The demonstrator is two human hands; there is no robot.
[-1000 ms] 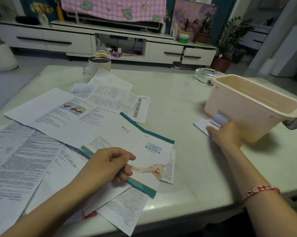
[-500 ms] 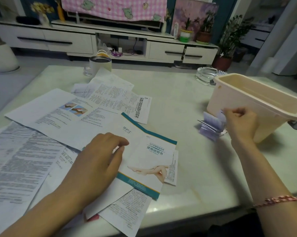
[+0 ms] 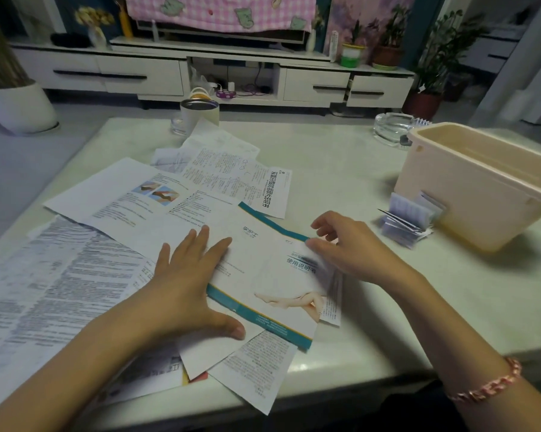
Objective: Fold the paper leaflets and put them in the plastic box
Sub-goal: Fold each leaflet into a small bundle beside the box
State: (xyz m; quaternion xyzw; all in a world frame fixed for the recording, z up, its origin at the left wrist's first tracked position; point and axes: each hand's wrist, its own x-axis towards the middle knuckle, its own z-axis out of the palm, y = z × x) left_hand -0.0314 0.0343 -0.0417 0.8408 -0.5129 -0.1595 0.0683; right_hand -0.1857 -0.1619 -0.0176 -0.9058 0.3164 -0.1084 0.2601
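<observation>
The right hand (image 3: 353, 247) had been moved from the folded leaflet (image 3: 403, 218), left outside the plastic box (image 3: 468, 194) at its 8 o'clock, to the teal-edged leaflet (image 3: 263, 260)'s 2 o'clock edge. Its fingers were curled, and any grip could not be told. The left hand (image 3: 185, 282) was pressed flat on the same sheet.

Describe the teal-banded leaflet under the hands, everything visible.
The teal-banded leaflet is white paper with fold creases, teal bands edged in yellow, Chinese print and a picture of bare legs. It lies opened out, flat, on other printed sheets near the front edge of the table. The left hand presses flat on its left part; the right hand reaches its far right edge, blurred, grip unclear.
</observation>
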